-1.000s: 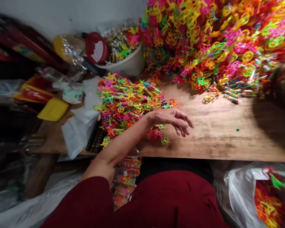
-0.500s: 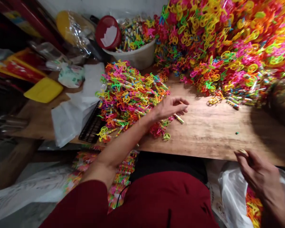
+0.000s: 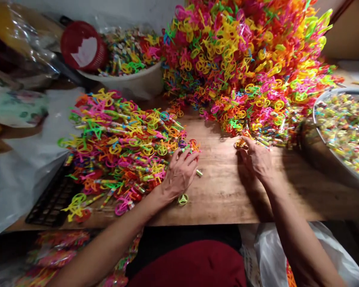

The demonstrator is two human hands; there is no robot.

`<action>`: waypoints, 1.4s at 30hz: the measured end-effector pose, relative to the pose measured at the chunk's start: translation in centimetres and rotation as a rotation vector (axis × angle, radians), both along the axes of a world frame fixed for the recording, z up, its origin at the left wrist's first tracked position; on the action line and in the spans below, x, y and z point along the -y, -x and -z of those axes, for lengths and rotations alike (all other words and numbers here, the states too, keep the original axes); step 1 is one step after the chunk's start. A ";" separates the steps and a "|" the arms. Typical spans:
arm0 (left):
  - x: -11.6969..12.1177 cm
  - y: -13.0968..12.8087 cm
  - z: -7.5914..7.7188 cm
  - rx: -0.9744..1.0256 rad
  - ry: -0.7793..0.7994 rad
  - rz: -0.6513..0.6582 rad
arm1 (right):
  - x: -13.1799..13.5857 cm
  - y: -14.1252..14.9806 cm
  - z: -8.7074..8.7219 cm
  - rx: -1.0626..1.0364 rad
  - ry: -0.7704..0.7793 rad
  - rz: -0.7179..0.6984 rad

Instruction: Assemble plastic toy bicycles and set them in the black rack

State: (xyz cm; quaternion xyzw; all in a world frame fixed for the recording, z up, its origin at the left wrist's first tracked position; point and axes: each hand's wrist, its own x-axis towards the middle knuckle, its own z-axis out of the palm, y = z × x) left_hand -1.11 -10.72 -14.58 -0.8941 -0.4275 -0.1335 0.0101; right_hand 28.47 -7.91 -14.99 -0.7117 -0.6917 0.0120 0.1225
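On bench (image 3: 218, 199), L grip (image 3: 179, 175) fingers apart at pile (image 3: 119, 145); R grip (image 3: 257, 157) at yellow pc. (image 3: 237, 144), can't tell if clamped. Pc. prob. light, stiff; pinch rim.

On worktop (image 3: 218, 199): toy heap (image 3: 122, 147) left, second pile (image 3: 242, 56) behind and right of it. Tub (image 3: 137, 85) behind heap, basket (image 3: 83, 47) at tub's left. Basin (image 3: 327, 145) far right. Loose wheel (image 3: 183, 199) near front edge.

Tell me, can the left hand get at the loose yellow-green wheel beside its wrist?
Likely yes: the yellow-green wheel lies uncovered on the wooden table, just nearside of the left hand, and nothing seems to block it.
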 end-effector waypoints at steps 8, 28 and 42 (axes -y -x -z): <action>-0.6 -2.1 -2.0 0.172 0.050 -0.032 | 3.4 -0.2 1.0 -0.015 -0.127 -0.054; -2.4 -9.5 -1.2 1.236 1.772 -0.244 | 11.6 0.4 2.1 -0.474 -0.341 0.095; -1.4 -8.3 -1.9 1.610 2.077 -0.317 | 10.2 -1.3 1.1 -0.084 -0.032 -0.043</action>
